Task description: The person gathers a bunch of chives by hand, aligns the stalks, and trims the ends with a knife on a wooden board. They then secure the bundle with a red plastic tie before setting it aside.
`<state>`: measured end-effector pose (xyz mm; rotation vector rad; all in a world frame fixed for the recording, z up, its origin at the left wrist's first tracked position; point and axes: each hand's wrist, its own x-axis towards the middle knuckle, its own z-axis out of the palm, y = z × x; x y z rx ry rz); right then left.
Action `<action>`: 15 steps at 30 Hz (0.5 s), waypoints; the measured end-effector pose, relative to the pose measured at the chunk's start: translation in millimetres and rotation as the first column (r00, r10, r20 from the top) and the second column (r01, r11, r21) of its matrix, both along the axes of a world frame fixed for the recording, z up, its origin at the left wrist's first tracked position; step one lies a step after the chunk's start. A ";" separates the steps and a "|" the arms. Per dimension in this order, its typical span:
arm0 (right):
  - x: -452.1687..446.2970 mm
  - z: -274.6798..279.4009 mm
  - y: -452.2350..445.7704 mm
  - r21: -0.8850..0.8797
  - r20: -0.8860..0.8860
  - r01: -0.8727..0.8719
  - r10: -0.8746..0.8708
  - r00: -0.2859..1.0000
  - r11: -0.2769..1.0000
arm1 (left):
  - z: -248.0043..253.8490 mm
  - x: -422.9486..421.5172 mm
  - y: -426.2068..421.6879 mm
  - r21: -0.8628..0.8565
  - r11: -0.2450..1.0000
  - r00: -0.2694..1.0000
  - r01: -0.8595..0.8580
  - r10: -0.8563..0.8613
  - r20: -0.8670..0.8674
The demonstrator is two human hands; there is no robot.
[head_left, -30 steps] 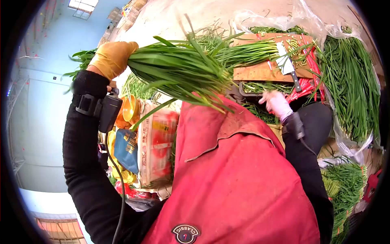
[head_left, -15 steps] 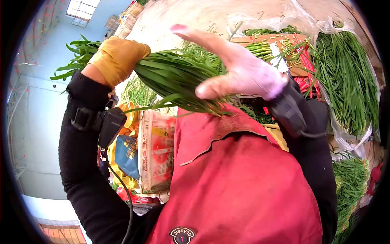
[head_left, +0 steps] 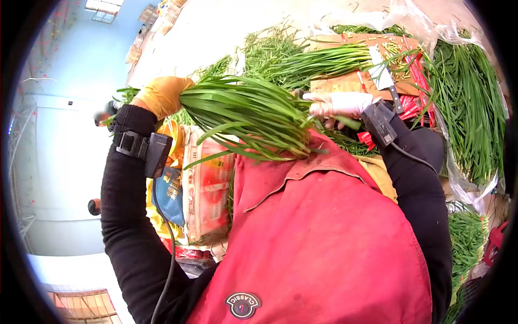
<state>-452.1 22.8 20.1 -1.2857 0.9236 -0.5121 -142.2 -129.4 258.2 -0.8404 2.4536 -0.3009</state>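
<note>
My left hand (head_left: 166, 97), in a yellow glove, is closed around the leafy end of a bunch of garlic chives (head_left: 248, 116). The cut stem ends of the bunch fan out loosely over my red apron (head_left: 324, 227). My right hand (head_left: 342, 105), in a pale glove, is beside the stem ends with its fingers curled under. A pale green piece sticks out below those fingers; what they hold is mostly hidden. Just beyond the right hand, a knife (head_left: 382, 75) with a dark handle lies on a brown board (head_left: 329, 85), beside more chives (head_left: 334, 60).
A large heap of chives (head_left: 464, 108) in clear plastic is at the right, with more bundles (head_left: 465, 237) below it. Red strips (head_left: 413, 108) lie by the board. A crate (head_left: 208, 189) stands left of my apron. Another person (head_left: 102, 116) is partly visible at far left.
My right hand, open and spread above the bunch before, has moved down and right and curled its fingers. The stem ends of the bunch have spread. My left hand keeps its grip.
</note>
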 end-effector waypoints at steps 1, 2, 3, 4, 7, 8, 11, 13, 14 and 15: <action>2.2 -18.9 -4.7 -0.114 -0.079 -0.028 0.019 0.997 0.993 | -5.6 5.2 -4.0 0.017 0.999 1.000 -0.030 0.030 -0.002; 4.0 -1.3 -1.4 -0.020 -0.171 -0.058 0.054 0.984 0.998 | -8.8 8.5 -6.7 0.030 0.998 0.998 -0.062 0.062 0.013; 10.8 -34.4 -8.7 -0.260 -0.269 -0.035 -0.037 0.962 0.965 | -11.6 12.0 -8.5 0.043 0.995 0.995 -0.095 0.094 0.027; 18.0 -66.6 -15.2 -0.486 -0.337 -0.037 -0.148 0.930 0.873 | -15.2 16.0 -10.5 0.055 0.990 0.991 -0.129 0.127 0.043; 25.0 -51.2 -12.6 -0.290 -0.384 -0.003 -0.114 0.916 0.957 | -28.1 42.5 -30.1 0.080 0.991 0.993 -0.108 0.104 0.054; 25.0 -41.6 -13.1 -0.161 -0.362 0.007 -0.066 0.930 0.987 | -30.7 50.2 -34.0 0.089 0.990 0.993 -0.108 0.104 0.049; 17.5 -58.9 -6.6 -0.408 -0.575 0.013 -0.268 0.773 0.913 | -35.6 72.6 -34.4 0.186 0.969 0.987 -0.162 0.163 0.012; 0.4 -88.0 -0.6 -0.455 -0.615 0.017 -0.328 0.717 0.890 | -42.6 91.2 -36.0 0.221 0.946 0.971 -0.236 0.239 0.013; -9.5 -95.3 6.2 -0.438 -0.639 0.029 -0.334 0.693 0.898 | -37.7 81.5 -19.9 0.180 0.934 0.951 -0.308 0.304 0.047; -22.6 -109.6 14.0 -0.423 -0.615 0.077 -0.349 0.707 0.903 | -45.0 96.2 -22.6 0.249 0.904 0.933 -0.349 0.359 0.003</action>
